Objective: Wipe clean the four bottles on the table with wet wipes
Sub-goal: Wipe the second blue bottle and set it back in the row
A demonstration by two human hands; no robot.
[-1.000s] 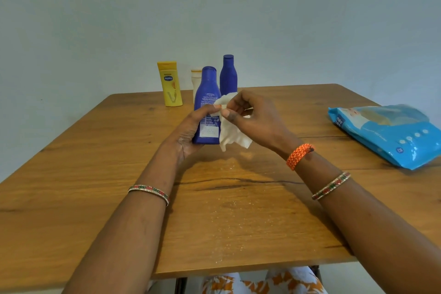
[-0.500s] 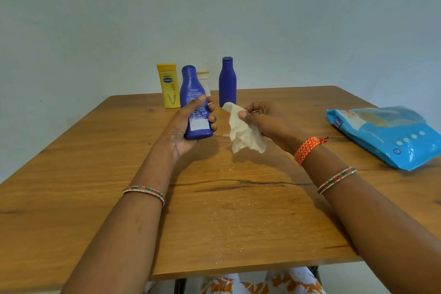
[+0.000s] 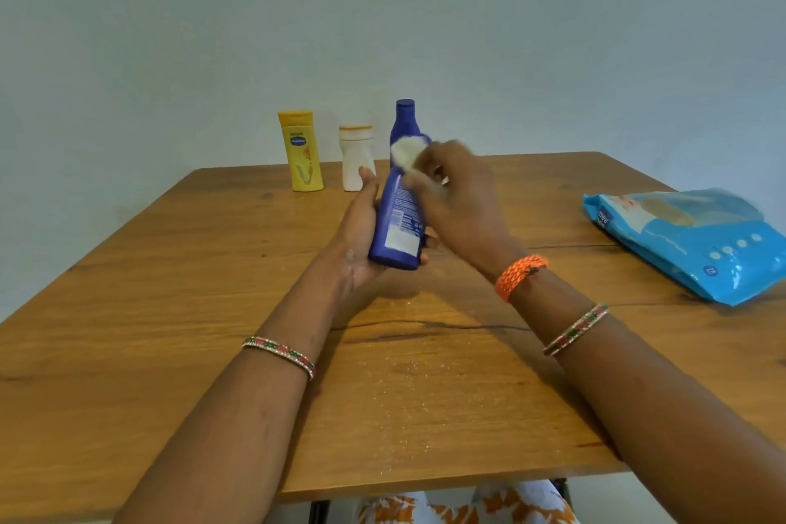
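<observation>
My left hand grips a dark blue lotion bottle above the table's middle, tilted with its top leaning away and to the right. My right hand holds a bunched white wet wipe against the bottle's top end; this hand is blurred. At the table's far edge stand a yellow bottle, a small white bottle and a second dark blue bottle, partly hidden behind the wipe.
A blue pack of wet wipes lies at the right edge of the wooden table. A dark crack runs across the tabletop under my forearms. A pale wall rises behind the table.
My right hand carried the wipe from beside the bottle up to its top end. My left hand tilted the held bottle to the right and brought it nearer the middle.
</observation>
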